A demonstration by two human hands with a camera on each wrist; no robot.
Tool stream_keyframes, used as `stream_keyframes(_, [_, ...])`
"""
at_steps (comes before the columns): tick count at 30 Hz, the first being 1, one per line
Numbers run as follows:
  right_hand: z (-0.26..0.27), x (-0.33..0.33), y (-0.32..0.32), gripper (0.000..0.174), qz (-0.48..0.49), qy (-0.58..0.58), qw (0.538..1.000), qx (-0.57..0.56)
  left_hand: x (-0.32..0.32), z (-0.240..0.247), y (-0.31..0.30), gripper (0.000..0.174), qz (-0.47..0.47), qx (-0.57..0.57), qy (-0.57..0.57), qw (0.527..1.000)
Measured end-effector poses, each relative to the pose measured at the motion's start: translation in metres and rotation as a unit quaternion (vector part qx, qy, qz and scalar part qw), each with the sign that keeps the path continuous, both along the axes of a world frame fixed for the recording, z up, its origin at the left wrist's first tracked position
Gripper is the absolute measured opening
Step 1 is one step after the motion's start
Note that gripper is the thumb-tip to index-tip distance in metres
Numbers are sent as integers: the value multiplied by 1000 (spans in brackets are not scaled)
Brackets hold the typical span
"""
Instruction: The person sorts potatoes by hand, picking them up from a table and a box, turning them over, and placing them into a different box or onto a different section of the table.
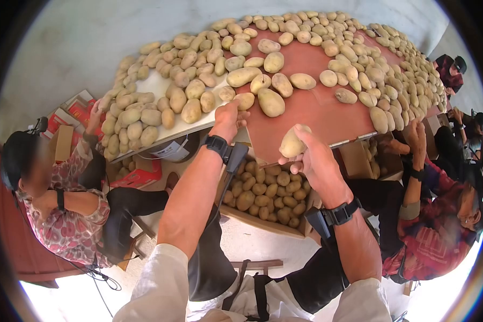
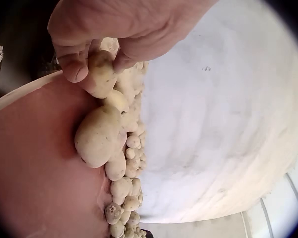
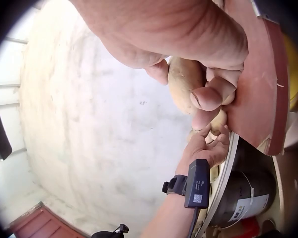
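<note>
My right hand (image 1: 317, 161) grips a pale yellow potato (image 1: 293, 141) between thumb and fingers, above the front edge of the reddish-brown board (image 1: 335, 115). The right wrist view shows the same potato (image 3: 184, 84) with fingers curled round it. At the board's left corner, my left hand (image 1: 229, 119) pinches a smaller potato (image 1: 245, 101); in the left wrist view thumb and fingers close on either side of that potato (image 2: 100, 74). Just beyond lies a larger potato (image 1: 271, 102), near a row of others on the board.
Potatoes heap along the back of the tabletop. Below its edge stands a cardboard box (image 1: 306, 229) full of potatoes, beside a dark bucket (image 1: 180, 149). One person (image 1: 64, 209) sits at my left, another (image 1: 434, 231) at my right, with others farther right.
</note>
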State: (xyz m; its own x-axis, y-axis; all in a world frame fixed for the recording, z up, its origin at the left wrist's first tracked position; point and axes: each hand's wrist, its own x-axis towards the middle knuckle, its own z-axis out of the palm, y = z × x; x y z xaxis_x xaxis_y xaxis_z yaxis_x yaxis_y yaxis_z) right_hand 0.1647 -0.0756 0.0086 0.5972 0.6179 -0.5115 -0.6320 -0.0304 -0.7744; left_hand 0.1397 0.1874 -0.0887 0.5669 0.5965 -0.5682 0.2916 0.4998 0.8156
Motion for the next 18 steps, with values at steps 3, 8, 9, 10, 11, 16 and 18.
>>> stream_keyframes(3, [2,-2,1,44,-1,7,1000,-3,8,-4,-2,40,72,-39,-58,995])
stream_keyframes(8, [4,-2,1,42,-6,10,1000,12,10,-6,1,37,72,-39,-42,996])
stream_keyframes(9, [5,-2,1,42,-8,14,1000,7,10,-4,3,39,54,-14,-21,998])
stream_keyframes(10, [5,-3,-1,41,-12,18,1000,2,10,-4,2,42,34,11,0,999])
stream_keyframes(11, [3,-4,-2,41,-14,19,1000,1,9,-4,-1,42,32,10,1,999])
stream_keyframes(16, [-3,-5,-4,40,-1,21,1000,13,11,8,-16,59,-74,412,233,877])
stream_keyframes(18, [-2,-5,-4,41,-2,23,1000,6,11,15,-23,61,-86,426,254,864])
